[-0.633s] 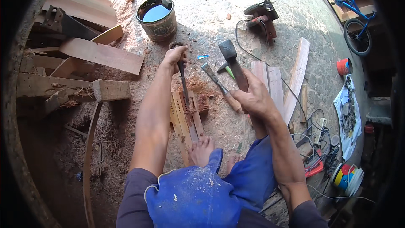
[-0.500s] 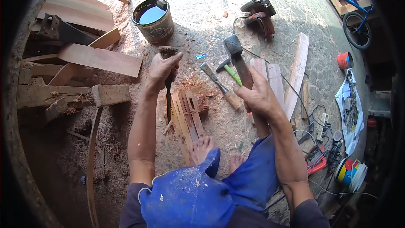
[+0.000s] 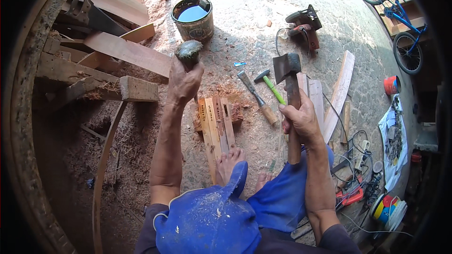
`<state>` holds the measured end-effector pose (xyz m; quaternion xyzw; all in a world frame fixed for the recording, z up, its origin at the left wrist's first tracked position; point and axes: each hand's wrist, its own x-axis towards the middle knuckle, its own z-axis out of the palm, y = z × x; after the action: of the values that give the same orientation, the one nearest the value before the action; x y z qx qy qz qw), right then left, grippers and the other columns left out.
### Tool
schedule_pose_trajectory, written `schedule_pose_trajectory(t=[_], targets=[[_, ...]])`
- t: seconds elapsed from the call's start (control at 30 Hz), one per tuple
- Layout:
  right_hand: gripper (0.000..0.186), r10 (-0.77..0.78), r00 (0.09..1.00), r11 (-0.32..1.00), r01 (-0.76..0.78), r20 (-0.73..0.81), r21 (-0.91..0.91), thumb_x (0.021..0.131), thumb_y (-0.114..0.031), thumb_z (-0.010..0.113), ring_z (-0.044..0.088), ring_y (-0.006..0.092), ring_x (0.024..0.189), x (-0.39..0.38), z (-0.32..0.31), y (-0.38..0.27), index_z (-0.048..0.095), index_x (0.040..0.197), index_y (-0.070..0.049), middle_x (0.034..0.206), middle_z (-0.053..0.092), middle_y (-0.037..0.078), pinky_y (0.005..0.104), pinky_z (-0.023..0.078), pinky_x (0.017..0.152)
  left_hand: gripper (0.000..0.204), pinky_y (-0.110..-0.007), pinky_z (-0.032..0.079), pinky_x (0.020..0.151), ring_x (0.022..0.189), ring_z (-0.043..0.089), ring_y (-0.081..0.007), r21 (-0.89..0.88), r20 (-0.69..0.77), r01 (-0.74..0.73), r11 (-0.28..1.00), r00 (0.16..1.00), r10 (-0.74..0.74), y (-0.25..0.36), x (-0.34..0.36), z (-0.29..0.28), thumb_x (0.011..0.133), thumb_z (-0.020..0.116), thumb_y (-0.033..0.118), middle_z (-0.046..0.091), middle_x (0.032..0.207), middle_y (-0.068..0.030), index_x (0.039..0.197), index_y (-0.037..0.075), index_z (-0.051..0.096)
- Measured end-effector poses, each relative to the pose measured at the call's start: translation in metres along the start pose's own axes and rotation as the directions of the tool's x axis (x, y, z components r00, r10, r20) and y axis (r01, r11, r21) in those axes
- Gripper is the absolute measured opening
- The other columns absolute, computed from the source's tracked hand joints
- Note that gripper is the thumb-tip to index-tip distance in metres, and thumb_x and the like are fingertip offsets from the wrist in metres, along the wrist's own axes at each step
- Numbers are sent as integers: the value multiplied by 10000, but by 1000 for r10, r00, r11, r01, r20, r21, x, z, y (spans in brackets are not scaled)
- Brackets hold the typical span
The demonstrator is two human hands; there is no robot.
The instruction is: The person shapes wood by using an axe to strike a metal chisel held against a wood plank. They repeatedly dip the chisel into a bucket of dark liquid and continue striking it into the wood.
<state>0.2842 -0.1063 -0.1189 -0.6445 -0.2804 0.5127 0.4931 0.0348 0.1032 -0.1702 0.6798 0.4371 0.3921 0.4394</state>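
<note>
My left hand (image 3: 184, 84) is wrapped round the handle of a chisel (image 3: 189, 49), whose frayed, mushroomed top sticks up above the fist. Most of its blade is hidden behind my hand and forearm. In my right hand (image 3: 303, 117) I grip the wooden shaft of a hatchet (image 3: 287, 67), its dark metal head raised. Below and between my hands several wooden strips (image 3: 214, 131) lie side by side across a wood block (image 3: 241, 111). Rows of small holes and a slot are cut in the strips. My bare foot (image 3: 230, 161) presses on their near end.
A second chisel (image 3: 256, 95) and a green-handled hammer (image 3: 274, 89) lie right of the strips. Farther off stand a bucket of dark liquid (image 3: 195, 27) and a red power tool (image 3: 305, 33). Boards and a handsaw (image 3: 92, 16) are piled left; cables (image 3: 351, 162) tangle at right.
The chisel has tipped so its top faces me, and its blade has gone behind my hand. The hatchet has turned, showing its blade side. The whole view has shifted slightly.
</note>
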Motion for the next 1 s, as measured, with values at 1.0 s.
schedule_pose_trajectory(t=[1.0], targets=[[336,53,999,998,-53,2,30,905,-108,662,533,79,455,-6,11,25,482,1173,-15,690,533,-2,268,478,378,177,-267,436,454,479,546,-89,-491,-198,-139,860,979,45,5,0,54,863,759,39,611,597,1,712,61,669]])
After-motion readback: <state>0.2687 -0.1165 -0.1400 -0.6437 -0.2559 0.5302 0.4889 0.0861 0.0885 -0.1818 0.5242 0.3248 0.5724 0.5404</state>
